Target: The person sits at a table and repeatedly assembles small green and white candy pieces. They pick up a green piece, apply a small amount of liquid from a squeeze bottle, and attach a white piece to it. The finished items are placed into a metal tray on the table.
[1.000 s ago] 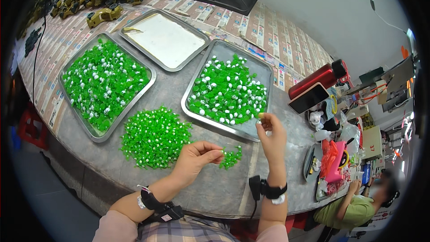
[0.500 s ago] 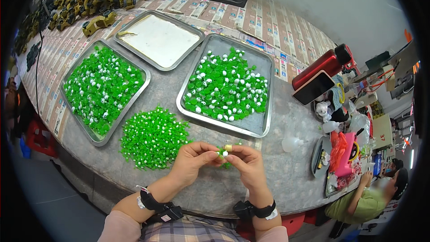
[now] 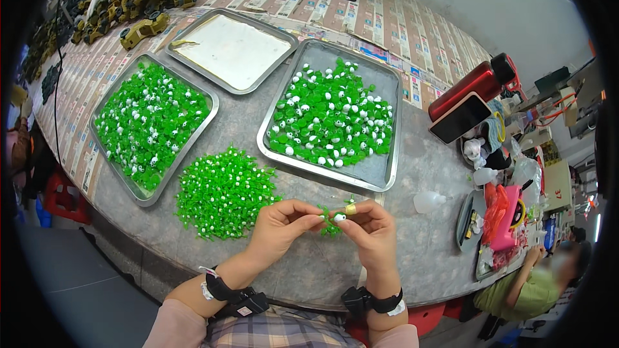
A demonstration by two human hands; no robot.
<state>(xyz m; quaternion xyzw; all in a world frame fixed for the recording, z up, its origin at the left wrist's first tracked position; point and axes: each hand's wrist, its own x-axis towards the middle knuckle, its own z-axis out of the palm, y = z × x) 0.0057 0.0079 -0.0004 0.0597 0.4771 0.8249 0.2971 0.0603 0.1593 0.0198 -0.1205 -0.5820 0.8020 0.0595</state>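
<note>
My left hand (image 3: 282, 227) pinches a small green plastic piece (image 3: 325, 212) between thumb and forefinger. Close beside it, my right hand (image 3: 372, 232) grips a small white ball-shaped piece (image 3: 339, 218) with dark marks; yellow tape wraps its forefinger. A slight gap separates the two pinches. A few green bits lie on the table under my fingertips, partly hidden. Left of my hands spreads a loose pile of small green pieces with white parts (image 3: 225, 193). Beyond it, a left metal tray (image 3: 149, 201) and a right metal tray (image 3: 322, 171) hold heaps of green and white pieces.
A white-lined tray (image 3: 232, 51) stands farther back. Olive toy vehicles (image 3: 145, 30) heap at far left, near another person's gloved hand (image 3: 97, 1). To the right are a red bottle (image 3: 469, 87), a phone (image 3: 460, 118), a clear squeeze bottle (image 3: 428, 202) and a seated person (image 3: 525, 290).
My hands have drawn slightly apart, the right one moving rightward with the white piece. Another person's gloved hand now reaches over the toy vehicles at far left. The view has shifted a little.
</note>
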